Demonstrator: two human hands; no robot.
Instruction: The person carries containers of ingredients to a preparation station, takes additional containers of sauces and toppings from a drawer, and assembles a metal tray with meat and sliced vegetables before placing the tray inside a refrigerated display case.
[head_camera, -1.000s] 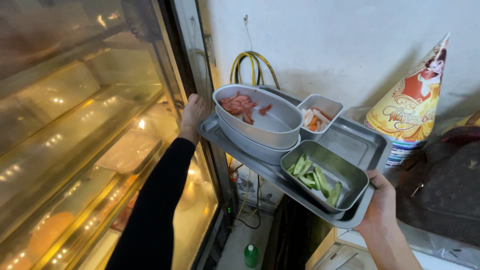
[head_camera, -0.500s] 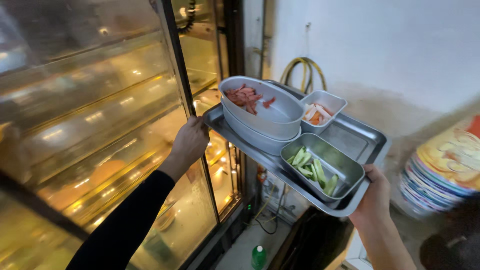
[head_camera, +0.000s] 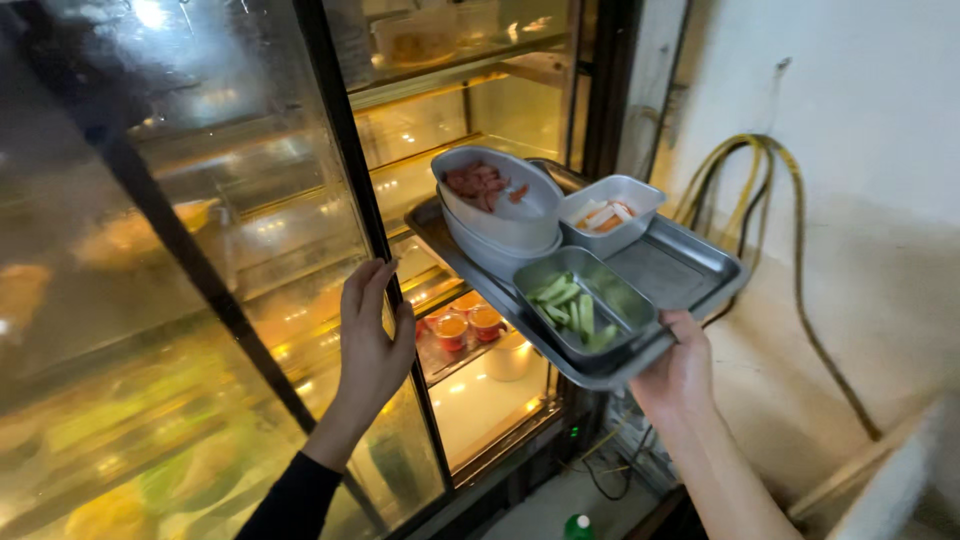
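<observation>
Balancing the metal tray (head_camera: 690, 272) above right-hand fingers (head_camera: 688, 327).

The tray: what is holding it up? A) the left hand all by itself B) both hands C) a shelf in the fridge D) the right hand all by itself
D: only the right hand grips the tray, at its near corner, while the left hand lies flat on the dark door frame of the glass cabinet.
</observation>
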